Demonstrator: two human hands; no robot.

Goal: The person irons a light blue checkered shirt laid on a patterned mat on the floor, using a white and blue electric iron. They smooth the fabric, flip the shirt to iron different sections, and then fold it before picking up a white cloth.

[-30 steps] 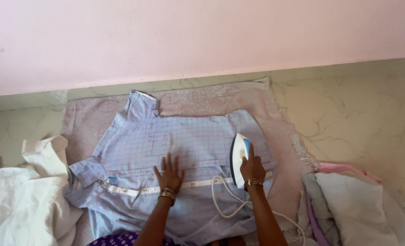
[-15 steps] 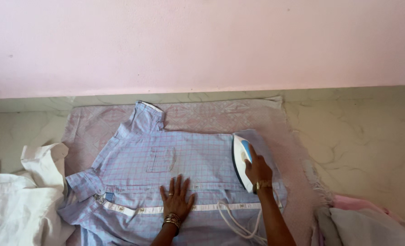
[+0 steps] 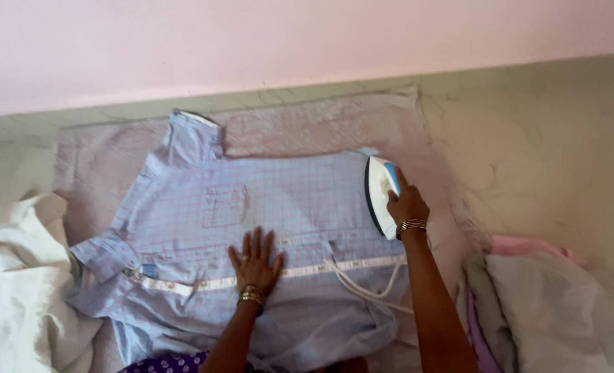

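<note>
Shirt (image 3: 251, 228), pale blue check, spread flat and buttoned-side up over a pinkish patterned cloth (image 3: 100, 159) on the floor, collar end toward the wall. Left hand (image 3: 255, 261) pressed palm-down on the shirt just above the white button strip (image 3: 203, 283), fingers splayed wide and gripping nothing. Right hand (image 3: 407, 204) curled closed round the handle of a white and blue iron (image 3: 381, 193), parked at the shirt's right edge, near the hem side. White cord (image 3: 362, 287) trailing from the iron across the lower front of the shirt. Chest panel and pocket (image 3: 225, 206) between the hands looking fairly smooth, so probably partly pressed; sleeve (image 3: 103, 254) at the shirt's left and the lower panel below the strip rumpled, likely yet to be done. White fabric (image 3: 17, 290) heaped left of the shirt, pale clothes (image 3: 548, 304) piled right of it.
</note>
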